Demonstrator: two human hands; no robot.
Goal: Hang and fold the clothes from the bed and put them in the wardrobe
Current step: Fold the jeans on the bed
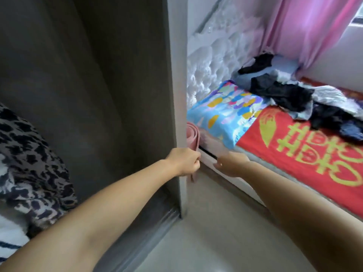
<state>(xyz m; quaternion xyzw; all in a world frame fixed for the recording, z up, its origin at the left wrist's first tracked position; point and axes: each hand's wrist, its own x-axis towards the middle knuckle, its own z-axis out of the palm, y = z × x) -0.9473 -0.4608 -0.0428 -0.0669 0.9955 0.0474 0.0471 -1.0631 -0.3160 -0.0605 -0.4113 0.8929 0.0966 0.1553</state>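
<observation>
The left hand (185,160) is curled on the front edge of the wardrobe door (121,95), with its fingers closed around that edge, or perhaps also around the pink strap that hangs just below the hand; the picture does not let me tell which. A pink rolled mat (193,137) stands just behind this hand, in the gap beside the bed. The right hand (232,163) hovers just to the right of the left one, with fingers loosely bent and holding nothing. The clothes (290,95) lie in a dark and grey heap on the bed (294,152), well beyond the right hand and further right. The step seems to be sliding the door to open the wardrobe. To do it well, the left hand should pull steadily along the track, keeping the fingers away from the mat so nothing catches. The right hand is free to reach toward the heap afterwards.
</observation>
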